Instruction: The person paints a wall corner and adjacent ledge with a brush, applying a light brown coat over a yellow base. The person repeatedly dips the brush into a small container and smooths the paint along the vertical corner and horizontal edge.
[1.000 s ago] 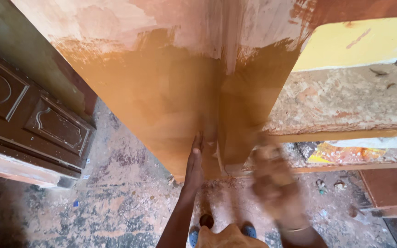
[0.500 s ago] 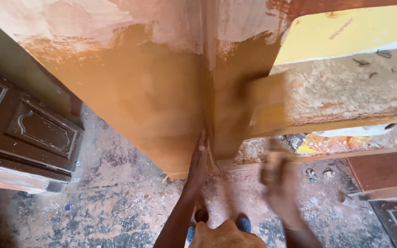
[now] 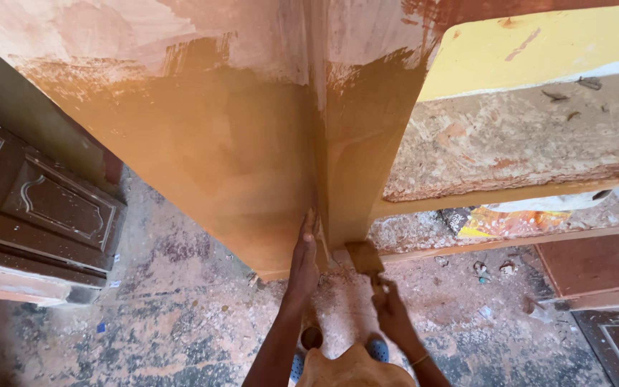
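Wooden panel, coated ochre, stands upright before you, filling the upper view. Your left hand lies flat, fingers together, against its lower edge. Just right of that edge, your right hand pinches a brush.

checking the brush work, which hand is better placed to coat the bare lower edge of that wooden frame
Right. The right hand already grips the brush, its bristles at the frame's lower edge. The left hand lies flat against the wood, bracing it, and holds no tool.
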